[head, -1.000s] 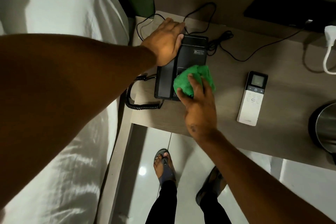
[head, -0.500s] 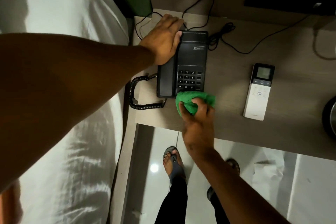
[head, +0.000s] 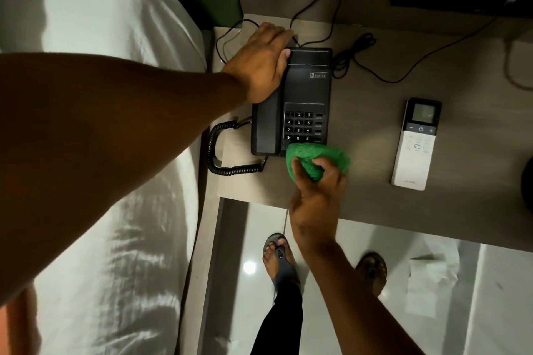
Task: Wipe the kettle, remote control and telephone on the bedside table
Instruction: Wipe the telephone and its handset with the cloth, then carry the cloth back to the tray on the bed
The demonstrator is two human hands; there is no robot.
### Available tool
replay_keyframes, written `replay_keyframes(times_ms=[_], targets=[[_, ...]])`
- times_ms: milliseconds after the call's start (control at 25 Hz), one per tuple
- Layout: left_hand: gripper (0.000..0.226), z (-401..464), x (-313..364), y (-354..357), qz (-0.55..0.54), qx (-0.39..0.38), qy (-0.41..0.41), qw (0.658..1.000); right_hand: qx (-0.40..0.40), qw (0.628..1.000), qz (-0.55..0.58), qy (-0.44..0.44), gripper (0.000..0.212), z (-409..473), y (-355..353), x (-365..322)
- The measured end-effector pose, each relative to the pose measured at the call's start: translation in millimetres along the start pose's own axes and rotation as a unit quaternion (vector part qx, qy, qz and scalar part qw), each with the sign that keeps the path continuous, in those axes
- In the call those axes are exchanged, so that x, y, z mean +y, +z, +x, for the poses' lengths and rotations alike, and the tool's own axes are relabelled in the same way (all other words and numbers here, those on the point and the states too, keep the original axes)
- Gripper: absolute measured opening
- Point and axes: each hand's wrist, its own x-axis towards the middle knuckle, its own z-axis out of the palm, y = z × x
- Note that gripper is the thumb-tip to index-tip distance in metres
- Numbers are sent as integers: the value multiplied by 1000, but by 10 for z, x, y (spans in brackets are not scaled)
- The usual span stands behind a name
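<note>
Head: remote control [head: 417, 143] beside telephone [head: 300, 101]

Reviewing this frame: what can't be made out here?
- Kettle: head view, cut off by the right edge; only a dark sliver shows.
- Telephone near corner: hidden under the green cloth in the right hand.
- Handset's top end: covered by the left hand.
- Remote control lower labels: too small to read.

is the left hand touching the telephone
Touching. The head view shows the left hand lying flat on the upper left of the telephone, palm over the handset end, with no gap visible. The right hand holds the green cloth at its near edge.
</note>
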Motion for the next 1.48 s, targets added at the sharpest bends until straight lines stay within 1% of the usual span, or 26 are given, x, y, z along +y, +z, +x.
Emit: replay_keyframes(times_ms=[80,160,240,280,400,480,560,640,720,760,840,920,960,1000,1040,1080,1120,1160,1200,1240,1280,1320,1360,1400,1440,1480], targets=[[51,7,-22,8,-5,3,-1,1000,-14,1000,-14,-13,69,-63,-1,-25],[52,14,-42,24,-1,7,4,1000,-18,1000,3,-16,65,-6,-28,-20],[53,28,-65,49,0,8,8,1000,11,999,37,17,63,266,-109,13],[54,32,-74,57,0,6,8,1000,31,998,33,33,64,451,-168,14],[53,33,-52,57,9,13,8,1000,55,997,-25,42,61,1121,-337,-129],[51,27,-30,37,9,21,9,1000,26,995,-90,40,57,1590,-388,-242],[51,-1,-4,31,3,25,2,1000,-2,992,-119,42,52,1909,-459,-305],[51,0,3,40,-6,30,-5,1000,-25,989,-147,18,50,1871,-486,-314],[52,12,6,49,-6,30,-10,999,-56,983,-172,-40,54,1462,-494,-254],[54,15,-2,55,2,25,-19,1000,-78,984,-151,-54,57,1208,-504,-210],[55,6,-28,53,12,11,-35,999,-102,991,-78,-40,60,843,-521,-98],[58,-12,2,27,22,13,-26,999,-67,997,18,24,55,807,-518,-16],[61,-34,39,-2,35,25,-16,999,-39,989,112,87,49,849,-538,3],[65,-66,103,-50,49,42,-15,998,-12,959,232,162,43,903,-624,1],[68,-100,178,-95,60,62,-13,996,1,905,356,233,35,957,-743,-20],[69,-171,270,-126,45,92,-20,994,-16,838,465,284,30,970,-866,-50],[66,-284,423,-191,-20,128,-39,991,-52,770,553,314,28,961,-989,-83],[59,-454,577,-230,-150,155,-73,974,-97,705,618,333,27,923,-1130,-159],[48,-696,714,-310,-338,173,-109,919,-142,659,654,343,25,883,-1261,-276],[37,-965,843,-403,-535,150,-147,818,-191,632,669,341,23,858,-1368,-429],[32,-1218,952,-499,-686,104,-173,699,-233,627,665,332,24,847,-1410,-610],[31,-1463,975,-610,-764,79,-183,613,-277,635,650,313,30,837,-1440,-840],[35,-1742,930,-715,-774,92,-200,594,-317,655,621,292,38,812,-1444,-1098],[40,-2057,828,-852,-762,137,-216,595,-363,678,583,262,45,767,-1424,-1426],[42,-2355,703,-999,-735,193,-233,607,-404,704,535,232,49,711,-1383,-1717],[39,-2688,543,-1117,-712,238,-259,608,-450,721,488,199,48,615,-1320,-1997]])
